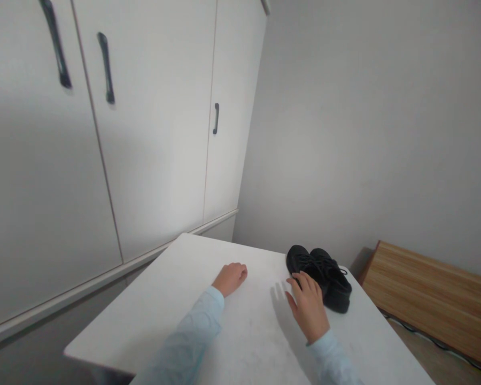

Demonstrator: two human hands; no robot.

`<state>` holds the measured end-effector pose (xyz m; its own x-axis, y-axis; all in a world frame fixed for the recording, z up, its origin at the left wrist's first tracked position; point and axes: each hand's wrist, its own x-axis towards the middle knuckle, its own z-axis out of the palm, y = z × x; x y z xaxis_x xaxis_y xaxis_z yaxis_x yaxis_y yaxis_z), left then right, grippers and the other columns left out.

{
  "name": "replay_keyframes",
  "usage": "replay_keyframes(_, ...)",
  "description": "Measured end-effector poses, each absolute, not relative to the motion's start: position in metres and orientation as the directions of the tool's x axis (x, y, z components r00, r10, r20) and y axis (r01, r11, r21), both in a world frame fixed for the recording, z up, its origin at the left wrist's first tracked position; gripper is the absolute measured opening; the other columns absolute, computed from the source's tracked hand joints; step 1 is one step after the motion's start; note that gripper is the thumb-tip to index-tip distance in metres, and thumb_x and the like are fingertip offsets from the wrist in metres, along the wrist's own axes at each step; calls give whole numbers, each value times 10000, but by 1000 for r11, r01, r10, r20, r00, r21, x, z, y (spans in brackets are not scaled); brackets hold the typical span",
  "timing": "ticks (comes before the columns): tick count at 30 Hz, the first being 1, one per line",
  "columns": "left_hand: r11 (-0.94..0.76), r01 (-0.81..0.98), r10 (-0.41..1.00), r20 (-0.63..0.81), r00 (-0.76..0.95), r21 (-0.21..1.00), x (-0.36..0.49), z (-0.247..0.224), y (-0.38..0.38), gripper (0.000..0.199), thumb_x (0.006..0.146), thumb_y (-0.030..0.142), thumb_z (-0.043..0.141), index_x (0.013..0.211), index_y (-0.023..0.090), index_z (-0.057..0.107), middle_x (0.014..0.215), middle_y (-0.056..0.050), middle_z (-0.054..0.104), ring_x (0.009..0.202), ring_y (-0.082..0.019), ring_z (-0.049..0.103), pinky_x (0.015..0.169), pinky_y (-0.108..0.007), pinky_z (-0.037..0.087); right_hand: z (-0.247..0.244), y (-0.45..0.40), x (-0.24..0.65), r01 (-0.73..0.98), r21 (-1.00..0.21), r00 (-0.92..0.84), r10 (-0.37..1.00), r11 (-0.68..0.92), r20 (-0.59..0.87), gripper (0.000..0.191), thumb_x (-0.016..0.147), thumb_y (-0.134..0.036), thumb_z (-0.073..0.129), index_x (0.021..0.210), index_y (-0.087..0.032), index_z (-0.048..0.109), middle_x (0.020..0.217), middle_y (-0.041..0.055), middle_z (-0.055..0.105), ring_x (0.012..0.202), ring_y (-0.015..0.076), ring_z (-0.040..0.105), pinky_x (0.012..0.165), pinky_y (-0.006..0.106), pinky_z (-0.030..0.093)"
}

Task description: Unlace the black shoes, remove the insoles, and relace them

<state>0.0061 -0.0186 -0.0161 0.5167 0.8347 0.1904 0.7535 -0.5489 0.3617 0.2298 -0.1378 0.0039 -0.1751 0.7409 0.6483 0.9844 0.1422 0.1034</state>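
Note:
A pair of black lace-up shoes (332, 280) stands side by side near the right edge of a white table (164, 283). My right hand (308, 305) is just in front of the shoes on their left side, its fingers apart and nothing held; its fingertips overlap the near shoe in view, and contact cannot be made out. Left of it, over the middle of the table, my left hand (231, 278) has its fingers curled closed, with no object showing in it. Light blue sleeves cover both forearms.
White cabinets (156, 133) with dark handles line the left side behind the table. A grey wall (344, 133) rises at the back. To the right is a wood-grain piece of furniture (433, 289), with a cable (428, 338) along its lower edge.

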Motion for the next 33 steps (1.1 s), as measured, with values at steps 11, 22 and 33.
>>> replay_keyframes(11,-572,733,819,203,537,369,6,-18,-18,204,878,237,422,894,194,621,923,-69,654,912,-196,595,821,-292,410,-14,-122,159,833,-86,-442,750,547,492,227,739,-45,588,912,-192,585,972,60,612,962,229,546,830,366,451)
replay_keyframes(22,-570,726,819,190,542,385,7,-17,-17,211,872,229,420,883,189,627,916,-72,653,919,-200,591,842,-296,415,-19,-108,190,866,-215,-310,822,452,478,164,818,-67,496,818,-179,616,801,36,638,783,172,583,718,267,431)
replay_keyframes(33,-563,727,823,177,540,393,7,-16,-19,209,866,230,423,875,199,629,897,-62,655,906,-196,594,832,-293,423,-3,-108,246,996,-82,94,601,-47,793,165,847,-210,452,890,-170,606,886,111,632,896,269,515,780,382,367)
